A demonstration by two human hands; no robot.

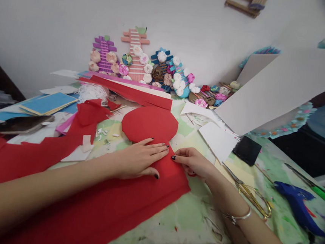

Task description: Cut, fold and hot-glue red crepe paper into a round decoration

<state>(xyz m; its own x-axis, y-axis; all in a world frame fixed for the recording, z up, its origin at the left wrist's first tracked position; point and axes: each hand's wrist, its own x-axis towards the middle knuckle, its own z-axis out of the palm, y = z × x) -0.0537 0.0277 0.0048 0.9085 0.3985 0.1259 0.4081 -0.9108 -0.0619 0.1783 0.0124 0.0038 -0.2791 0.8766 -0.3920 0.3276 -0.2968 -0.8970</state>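
Observation:
A long red sheet (114, 212), paper or cloth, runs from the lower left to the middle of the table. My left hand (139, 158) lies flat on its far end, fingers stretched out. At the sheet's far right edge my right hand (191, 162) is closed, thumb and forefinger pinching the red material; its other fingers are curled under and partly hidden. A bit of red shows beneath that hand. Just beyond my left fingertips rests a red, roughly oval piece (150, 124), its near edge by the sheet.
Gold-handled scissors (249, 192), a blue glue gun (299, 206) and a black phone-like slab (247, 150) lie on the right. Red offcuts (43, 153) and blue card (50, 102) cover the left. Flower-decorated crafts (134, 58) line the wall; a large white board (279, 86) leans at right.

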